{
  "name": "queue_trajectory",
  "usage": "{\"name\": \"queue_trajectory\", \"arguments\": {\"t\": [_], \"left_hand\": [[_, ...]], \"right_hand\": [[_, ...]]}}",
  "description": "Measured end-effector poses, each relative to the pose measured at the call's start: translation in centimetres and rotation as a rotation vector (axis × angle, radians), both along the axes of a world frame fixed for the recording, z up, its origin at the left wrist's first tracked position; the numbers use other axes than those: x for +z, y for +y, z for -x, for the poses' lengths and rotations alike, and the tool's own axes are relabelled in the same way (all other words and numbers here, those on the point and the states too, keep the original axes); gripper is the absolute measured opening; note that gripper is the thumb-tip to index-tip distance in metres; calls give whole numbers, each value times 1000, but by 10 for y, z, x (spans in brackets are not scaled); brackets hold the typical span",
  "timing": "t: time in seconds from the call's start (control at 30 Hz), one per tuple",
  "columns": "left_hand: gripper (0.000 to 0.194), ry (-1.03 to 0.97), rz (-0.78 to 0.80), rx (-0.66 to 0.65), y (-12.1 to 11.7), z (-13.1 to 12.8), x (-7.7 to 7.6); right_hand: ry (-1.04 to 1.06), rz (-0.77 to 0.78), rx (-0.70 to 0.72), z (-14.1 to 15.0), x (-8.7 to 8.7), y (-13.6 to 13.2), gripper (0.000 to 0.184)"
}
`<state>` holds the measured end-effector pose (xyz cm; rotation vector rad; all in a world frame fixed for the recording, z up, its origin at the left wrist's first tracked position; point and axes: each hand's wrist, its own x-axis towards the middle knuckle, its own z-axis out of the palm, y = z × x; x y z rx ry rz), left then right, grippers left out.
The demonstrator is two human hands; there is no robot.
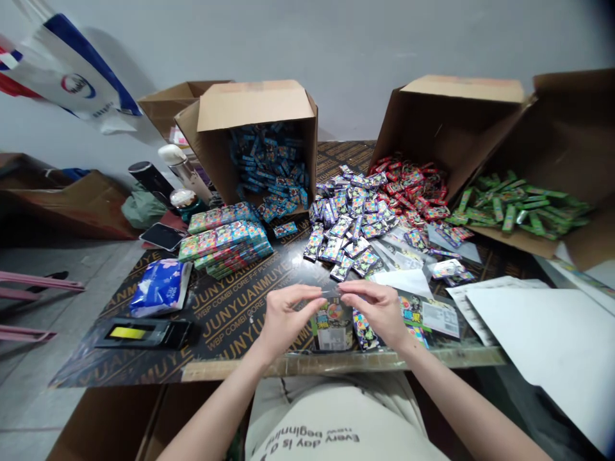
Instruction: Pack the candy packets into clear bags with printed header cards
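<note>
My left hand (289, 318) and my right hand (377, 314) face each other near the table's front edge. Each pinches the upper edge of a small clear plastic bag (332, 325) printed with bright pictures and a pale label. Thumbs and forefingers are closed on it; the edge itself is too thin to make out well. Beside the bag, partly under my right hand, lies a purple candy packet (364, 330). Just beyond my hands spreads a heap of purple-and-white packets (353, 208). Another flat printed bag (435, 315) rests right of my right hand.
Open cartons hold blue packets (271, 160), red packets (413, 186) and green packets (523, 205). Filled bags (228, 240) are stacked at left, near a blue tissue pack (161, 286), a phone (163, 237) and a black tape dispenser (144, 333). White sheets (542, 333) lie right.
</note>
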<state>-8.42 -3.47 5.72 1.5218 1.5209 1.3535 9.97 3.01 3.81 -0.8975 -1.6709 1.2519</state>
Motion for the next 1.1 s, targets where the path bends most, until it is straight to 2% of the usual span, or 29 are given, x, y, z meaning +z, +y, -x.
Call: {"name": "queue_trajectory", "arguments": {"t": [0.1,0.2,0.3,0.37,0.43,0.5,0.57,0.67,0.77,0.83,0.9,1.0,1.07,1.1], "left_hand": [[15,-155,223,-57,8,5,6],[14,-191,276,-94,13,7,8],[4,-37,134,-84,10,5,10],[9,137,-29,-102,4,3,10],[12,298,-173,-136,-1,2,9],[10,386,-249,-165,-5,1,7],[5,404,-267,-180,-6,3,4],[7,390,-272,-158,-4,8,-2],[7,362,-236,-72,-4,19,-9],[7,298,-156,25,-5,31,-16],[9,185,-48,169,-9,47,-25],[16,15,80,449,-20,73,-44],[22,6,163,586,-32,89,-58],[23,52,221,613,-40,96,-65]], "right_hand": [[-10,139,47,2,7,1,12],[-22,177,59,4,12,1,14],[-80,70,40,3,14,0,11],[-113,-69,38,-1,14,-2,10],[-120,-235,75,-7,13,-2,9],[-101,-357,139,-14,10,-2,12],[-88,-368,198,-21,5,-1,17],[-75,-209,156,-27,-14,-5,30],[-134,-36,60,-27,-45,-21,46],[-261,15,118,-21,-66,-31,45],[-355,3,197,-9,-78,-34,40],[-359,-76,218,22,-80,-12,39],[-362,-191,186,52,-77,18,42],[-384,-280,149,69,-76,36,45]]}}
